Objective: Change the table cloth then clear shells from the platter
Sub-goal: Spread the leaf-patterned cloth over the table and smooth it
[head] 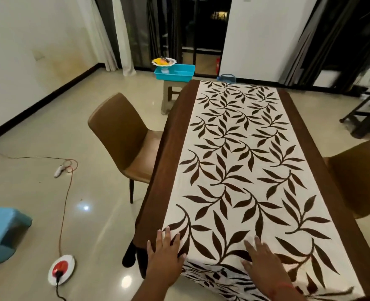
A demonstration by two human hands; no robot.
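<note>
Dining room, glossy tiled floor [38, 192], dark windows along the far wall. The long tabletop runs away from me and is fully covered by the leaf-print table cloth [240, 166], cream centre with brown borders hanging over both long sides. A brown chair [123, 140] stands at the left, another at the right edge.

Both my hands lie flat on the cloth at the near end. Left hand [165, 254]: fingers spread apart, palm down, near the left border. Right hand [264, 263]: fingers also apart, palm down, towards the middle. Neither grips anything.

Judgement: cloth change is at the smoothing stage. To do it well, I would press lightly and sweep outward from the centre to the edges, then check that the near overhang drops evenly and the brown borders run parallel to the table sides.

The platter [164, 61] sits well away, on the blue tray [175, 71] atop a stool beyond the far left corner. Its contents are too small to tell; shells not yet cleared.
</note>
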